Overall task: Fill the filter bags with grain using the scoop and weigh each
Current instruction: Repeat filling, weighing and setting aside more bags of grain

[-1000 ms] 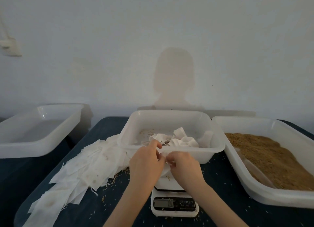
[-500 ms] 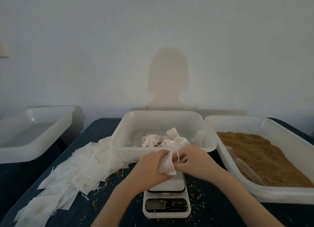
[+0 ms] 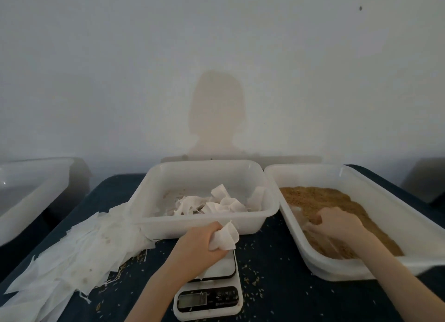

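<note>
My left hand (image 3: pixel 199 244) grips a white filter bag (image 3: pixel 225 237) just above the platform of the white digital scale (image 3: pixel 209 300), with the bag's mouth pointing up and to the right. My right hand (image 3: pixel 337 223) is inside the right-hand tray (image 3: pixel 385 201), on the brown grain (image 3: pixel 325 198). Its fingers curl over a translucent scoop (image 3: pixel 298 215) that lies half buried against the tray's near wall. Most of the scoop is hidden by the hand and the grain.
The middle tray (image 3: pixel 199 223) behind the scale holds several crumpled filter bags (image 3: pixel 216 203). A pile of flat filter bags (image 3: pixel 79 251) spreads over the dark table on the left. A further white tray (image 3: pixel 31 201) stands at far left. Loose grains are scattered around the scale.
My right hand let go of the filter bag and moved right into the grain tray onto the scoop. My left hand kept the bag above the scale.
</note>
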A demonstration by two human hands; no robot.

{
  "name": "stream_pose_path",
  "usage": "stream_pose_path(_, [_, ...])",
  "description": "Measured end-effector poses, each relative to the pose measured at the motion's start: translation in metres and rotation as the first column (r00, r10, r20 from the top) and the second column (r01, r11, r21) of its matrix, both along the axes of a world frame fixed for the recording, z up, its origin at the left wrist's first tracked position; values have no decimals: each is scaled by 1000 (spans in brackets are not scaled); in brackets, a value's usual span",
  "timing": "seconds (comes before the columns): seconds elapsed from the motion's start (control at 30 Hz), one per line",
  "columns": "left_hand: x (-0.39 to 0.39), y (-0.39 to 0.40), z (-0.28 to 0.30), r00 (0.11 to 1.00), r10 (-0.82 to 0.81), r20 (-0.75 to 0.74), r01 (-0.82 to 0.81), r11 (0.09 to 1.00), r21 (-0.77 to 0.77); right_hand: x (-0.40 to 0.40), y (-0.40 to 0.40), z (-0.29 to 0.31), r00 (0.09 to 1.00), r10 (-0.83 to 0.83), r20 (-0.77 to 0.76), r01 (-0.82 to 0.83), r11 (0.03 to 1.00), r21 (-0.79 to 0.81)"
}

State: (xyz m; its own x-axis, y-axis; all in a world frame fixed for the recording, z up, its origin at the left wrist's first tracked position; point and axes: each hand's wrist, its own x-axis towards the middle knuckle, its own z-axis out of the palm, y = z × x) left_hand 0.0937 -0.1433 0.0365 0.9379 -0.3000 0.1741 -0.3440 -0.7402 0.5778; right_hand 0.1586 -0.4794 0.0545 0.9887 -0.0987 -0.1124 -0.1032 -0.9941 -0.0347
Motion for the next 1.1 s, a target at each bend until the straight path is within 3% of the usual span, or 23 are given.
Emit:
stream_pose_path(0.07, [1, -6, -2, 1000, -15, 0, 15, 1000, 0, 3, -7, -10, 992, -3, -126, -4, 998, -58])
stream_pose_path(0.27, [3, -17, -5, 1000, -15, -13, 15, 999, 28, 4, -9, -18, 994, -14, -105, 10, 999, -40])
stream_pose_path(0.47, [1, -14, -3, 999, -15, -29, 15, 1000, -4, 0, -24, 0, 982, -99, 162, 119, 986, -119])
stream_pose_path(0.57, [0, -15, -2, 1000, -18, -23, 18, 1000, 2, -1, -26, 4, 939, -204, 277, 253, 954, -158])
stream_pose_path(0.73, [2, -22, -1, 1000, -2, -22, 3, 998, 56, 7, -32, 2, 922, -237, 307, 324, 907, -271])
stream_pose_path(0.83, [5, -23, -2, 1000, 16, -22, -15, 998, 68, 14, -34, -3, 931, -232, 283, 293, 936, -194])
stream_pose_path(0.97, [8, -23, -5, 1000, 19, -18, -17, 996, 86, 25, -40, -10, 963, -204, 178, 191, 978, 88])
stream_pose_path(1.1, [8, -24, -7, 1000, 14, -28, -11, 995, 98, 36, -37, -10, 983, -115, 144, 78, 968, 239])
